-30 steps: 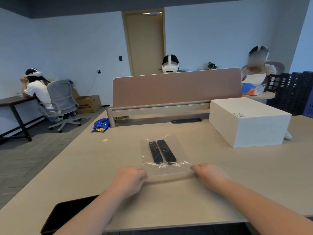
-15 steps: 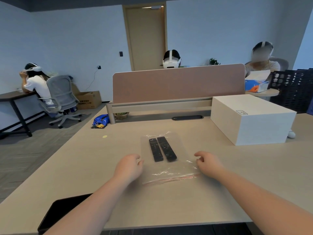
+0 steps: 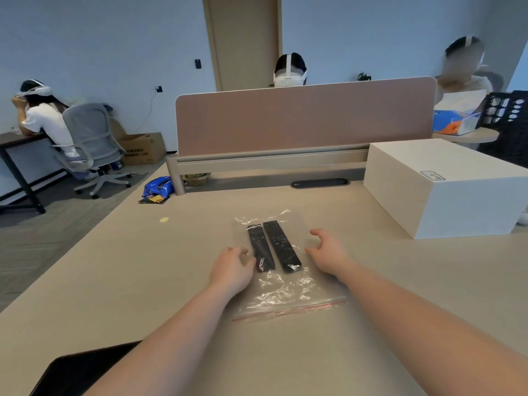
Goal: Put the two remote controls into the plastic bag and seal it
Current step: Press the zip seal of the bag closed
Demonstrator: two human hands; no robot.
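Note:
Two black remote controls, the left one [image 3: 260, 247] and the right one [image 3: 281, 245], lie side by side inside a clear plastic bag [image 3: 285, 292] flat on the beige desk. The bag's red zip strip [image 3: 288, 310] runs along its near edge. My left hand [image 3: 233, 267] rests on the bag's left side, touching the left remote, fingers loosely curled. Over the bag's right side, beside the right remote, is my right hand [image 3: 328, 252] with its fingers spread. Neither hand grips anything.
A white box [image 3: 440, 187] stands on the desk at the right. A pink divider screen [image 3: 303, 115] closes the far edge. A dark tablet [image 3: 83, 370] lies at the near left corner. Other people sit beyond the desk.
Both hands left the bag's near zip edge and moved forward to either side of the remotes. The zip strip now lies uncovered.

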